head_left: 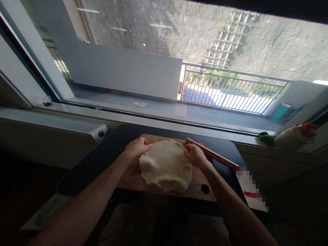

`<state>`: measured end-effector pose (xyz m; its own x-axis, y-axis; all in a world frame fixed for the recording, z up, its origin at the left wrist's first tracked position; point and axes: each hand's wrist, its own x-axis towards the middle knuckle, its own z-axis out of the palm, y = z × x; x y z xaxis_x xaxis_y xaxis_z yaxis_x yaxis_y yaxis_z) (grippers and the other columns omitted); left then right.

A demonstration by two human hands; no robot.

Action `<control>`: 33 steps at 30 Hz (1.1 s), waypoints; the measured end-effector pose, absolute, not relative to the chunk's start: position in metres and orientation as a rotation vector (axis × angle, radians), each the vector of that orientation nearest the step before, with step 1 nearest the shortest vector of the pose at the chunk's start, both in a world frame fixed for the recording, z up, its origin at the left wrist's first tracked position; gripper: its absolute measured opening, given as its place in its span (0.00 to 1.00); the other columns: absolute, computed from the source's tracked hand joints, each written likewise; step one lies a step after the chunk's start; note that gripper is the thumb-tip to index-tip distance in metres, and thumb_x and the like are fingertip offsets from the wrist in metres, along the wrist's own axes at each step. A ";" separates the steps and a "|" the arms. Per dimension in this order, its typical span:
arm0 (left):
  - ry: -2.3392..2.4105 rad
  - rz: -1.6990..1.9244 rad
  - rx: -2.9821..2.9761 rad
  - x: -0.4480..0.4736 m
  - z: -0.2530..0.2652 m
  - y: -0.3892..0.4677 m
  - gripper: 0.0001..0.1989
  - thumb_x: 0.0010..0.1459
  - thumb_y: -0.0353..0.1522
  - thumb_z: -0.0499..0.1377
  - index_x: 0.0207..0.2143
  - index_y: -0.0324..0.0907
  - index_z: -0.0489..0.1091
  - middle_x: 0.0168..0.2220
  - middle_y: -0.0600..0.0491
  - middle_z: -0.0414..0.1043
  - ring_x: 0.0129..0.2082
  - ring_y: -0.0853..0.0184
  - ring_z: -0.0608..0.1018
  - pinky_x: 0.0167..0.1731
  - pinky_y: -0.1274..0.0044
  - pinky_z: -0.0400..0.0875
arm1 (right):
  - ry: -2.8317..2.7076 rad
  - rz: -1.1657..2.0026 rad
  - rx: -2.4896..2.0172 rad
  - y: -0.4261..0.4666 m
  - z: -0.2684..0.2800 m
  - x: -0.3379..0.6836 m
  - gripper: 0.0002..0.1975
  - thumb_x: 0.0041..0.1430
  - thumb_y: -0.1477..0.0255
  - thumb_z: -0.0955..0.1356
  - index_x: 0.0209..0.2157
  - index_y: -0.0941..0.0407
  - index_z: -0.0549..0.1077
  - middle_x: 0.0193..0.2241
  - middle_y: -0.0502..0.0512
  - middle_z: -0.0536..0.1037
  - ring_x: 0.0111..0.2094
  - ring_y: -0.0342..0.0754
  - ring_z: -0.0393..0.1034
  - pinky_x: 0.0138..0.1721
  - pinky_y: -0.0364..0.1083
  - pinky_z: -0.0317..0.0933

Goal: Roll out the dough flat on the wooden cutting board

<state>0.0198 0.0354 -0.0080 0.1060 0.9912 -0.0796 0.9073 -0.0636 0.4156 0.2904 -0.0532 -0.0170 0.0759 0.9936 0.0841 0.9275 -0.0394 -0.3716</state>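
A flat, pale sheet of dough [166,165] with uneven edges lies on a wooden cutting board [128,179]. At its upper left edge is my left hand [138,147], fingers curled in and thumb against the dough. My right hand [196,155] pinches the opposite edge at the upper right, its fingertips partly hidden. Just behind that hand, a wooden rolling pin [220,158] rests slantwise across the board's far right corner.
The board sits on a black table [89,167] beneath a wide window. To the left stands a white radiator [58,126]. A partly blurred package [252,191] lies at the table's right edge. On the sill are a green cloth-like item [267,138] and a pale container [288,139].
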 end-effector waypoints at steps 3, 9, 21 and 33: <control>1.788 0.166 2.107 0.040 -0.003 0.050 0.18 0.40 0.43 0.61 0.29 0.39 0.73 0.33 0.43 0.76 0.35 0.53 0.77 0.30 0.73 0.66 | -1.947 0.283 -2.077 -0.012 -0.015 0.273 0.12 0.56 0.73 0.63 0.39 0.57 0.75 0.40 0.58 0.78 0.43 0.49 0.70 0.43 0.43 0.58; 1.584 0.214 2.180 0.047 -0.016 0.044 0.06 0.42 0.35 0.58 0.25 0.43 0.70 0.27 0.52 0.74 0.30 0.61 0.75 0.26 0.76 0.63 | -2.025 0.359 -2.131 0.022 -0.010 0.268 0.10 0.51 0.70 0.67 0.35 0.56 0.77 0.36 0.59 0.79 0.38 0.52 0.72 0.38 0.45 0.60; 1.255 0.636 2.649 0.045 -0.022 -0.008 0.13 0.55 0.34 0.56 0.43 0.43 0.72 0.45 0.48 0.70 0.46 0.60 0.72 0.47 0.71 0.65 | -1.925 -0.014 -2.187 -0.001 -0.012 0.329 0.14 0.59 0.66 0.64 0.44 0.56 0.73 0.46 0.63 0.70 0.49 0.56 0.61 0.48 0.52 0.54; 0.995 0.713 2.732 0.038 -0.054 -0.092 0.14 0.59 0.28 0.51 0.46 0.47 0.70 0.45 0.50 0.71 0.46 0.62 0.71 0.56 0.60 0.53 | -2.190 0.241 -1.665 -0.133 -0.026 0.289 0.11 0.57 0.72 0.65 0.43 0.52 0.72 0.42 0.53 0.71 0.44 0.48 0.64 0.46 0.45 0.58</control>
<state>0.0381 -0.0925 -0.0537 0.6672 0.6387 0.3833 0.5685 -0.7691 0.2920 0.2891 -0.1326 -0.0258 -0.2274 0.9545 0.1928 0.8898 0.2841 -0.3570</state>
